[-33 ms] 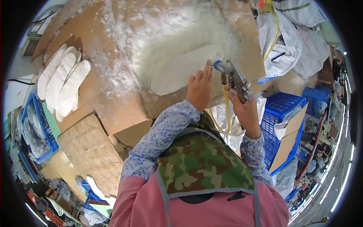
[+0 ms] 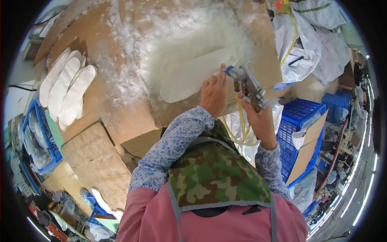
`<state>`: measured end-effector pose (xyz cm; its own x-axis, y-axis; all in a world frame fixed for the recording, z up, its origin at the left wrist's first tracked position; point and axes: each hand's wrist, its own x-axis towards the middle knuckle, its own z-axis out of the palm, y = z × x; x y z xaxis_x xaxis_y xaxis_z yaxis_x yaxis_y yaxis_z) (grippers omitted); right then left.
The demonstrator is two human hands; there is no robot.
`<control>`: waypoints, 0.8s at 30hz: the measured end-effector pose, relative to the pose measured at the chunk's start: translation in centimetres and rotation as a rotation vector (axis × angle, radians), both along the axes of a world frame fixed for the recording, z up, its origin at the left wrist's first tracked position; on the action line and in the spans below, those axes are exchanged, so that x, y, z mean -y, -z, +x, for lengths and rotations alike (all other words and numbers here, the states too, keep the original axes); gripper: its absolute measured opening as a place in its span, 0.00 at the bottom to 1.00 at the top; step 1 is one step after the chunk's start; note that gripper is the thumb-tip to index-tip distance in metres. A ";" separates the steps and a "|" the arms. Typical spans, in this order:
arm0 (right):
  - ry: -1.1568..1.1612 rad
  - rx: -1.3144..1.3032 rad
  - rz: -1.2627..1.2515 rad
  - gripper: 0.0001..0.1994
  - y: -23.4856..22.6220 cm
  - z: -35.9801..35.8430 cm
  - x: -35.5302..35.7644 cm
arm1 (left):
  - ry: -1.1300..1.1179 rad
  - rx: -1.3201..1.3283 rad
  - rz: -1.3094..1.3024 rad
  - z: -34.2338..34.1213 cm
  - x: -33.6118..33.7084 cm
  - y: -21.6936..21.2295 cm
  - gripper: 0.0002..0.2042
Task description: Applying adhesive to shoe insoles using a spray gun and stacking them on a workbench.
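A white insole-shaped sheet [image 2: 185, 76] lies slanted on cardboard [image 2: 264, 60] coated with white, fuzzy residue. At its near right edge rests my left hand [image 2: 214, 94], holding nothing I can see. Its index finger stretches toward the nozzle; the other fingers are partly bent. My right hand [image 2: 264, 125] is wrapped round a metal spray gun [image 2: 252, 86] with a blue ring at the nozzle. The nozzle points left, close to that fingertip and the sheet's right end. From the gun hangs a yellow hose [image 2: 242, 117]. The trigger fingers are mostly hidden.
Several white insole-shaped pieces [image 2: 68, 88] lie overlapping on the left side of the table. A worn board [image 2: 96, 161] sits nearer, on the left. Blue crates [image 2: 300, 133] stand at the right, below white sacks [image 2: 298, 44]. Another blue crate [image 2: 52, 141] is far left.
The spray gun has shifted slightly left and its tilt differs a little, my right hand moving with it. My left hand stays nearly where it was.
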<state>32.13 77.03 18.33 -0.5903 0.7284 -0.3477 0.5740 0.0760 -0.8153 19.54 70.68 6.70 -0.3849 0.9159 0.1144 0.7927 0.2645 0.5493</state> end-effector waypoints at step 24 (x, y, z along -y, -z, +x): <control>-0.061 -0.031 0.106 0.12 1.9 -0.1 -1.0 | 0.199 0.037 -0.369 0.9 -1.8 1.3 0.22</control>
<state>32.08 78.06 16.45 -0.6438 0.7227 -0.2515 0.5405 0.1969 -0.8180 20.47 72.50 5.44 -0.1936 0.9498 -0.2459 0.8300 0.2922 0.4752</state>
